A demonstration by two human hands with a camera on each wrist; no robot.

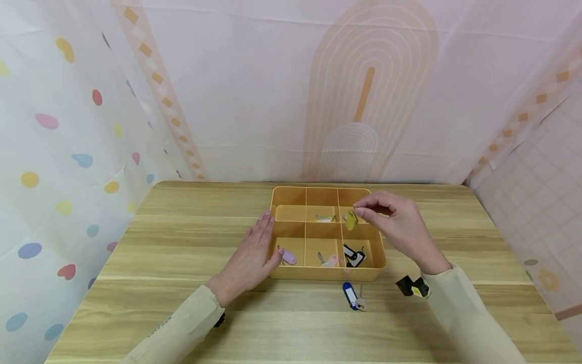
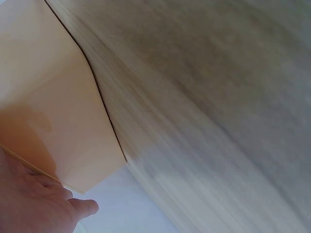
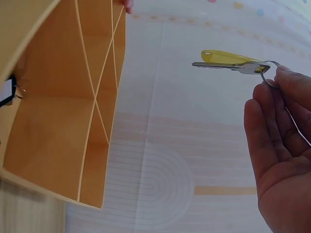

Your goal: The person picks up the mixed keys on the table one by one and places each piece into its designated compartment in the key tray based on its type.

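My right hand (image 1: pixel 400 225) pinches the ring of a key with a yellow tag (image 1: pixel 351 221) between thumb and fingertips. The key and tag (image 3: pixel 228 60) dangle above the back right part of an orange compartment tray (image 1: pixel 327 273). My left hand (image 1: pixel 247 255) rests on the tray's left side, fingers straight along the wall and thumb at the front rim. Inside the front row lie a key with a purple tag (image 1: pixel 288 257), a key with a pink tag (image 1: pixel 333 261) and black-tagged keys (image 1: pixel 355 257). The back middle compartment holds a key with yellow on it (image 1: pixel 325 219).
On the table in front of the tray lies a key with a blue tag (image 1: pixel 350 296). The wooden table (image 1: pixel 191 237) runs back to a patterned curtain (image 1: pixel 245 101). Black devices (image 1: pixel 413 286) sit at the wrists.
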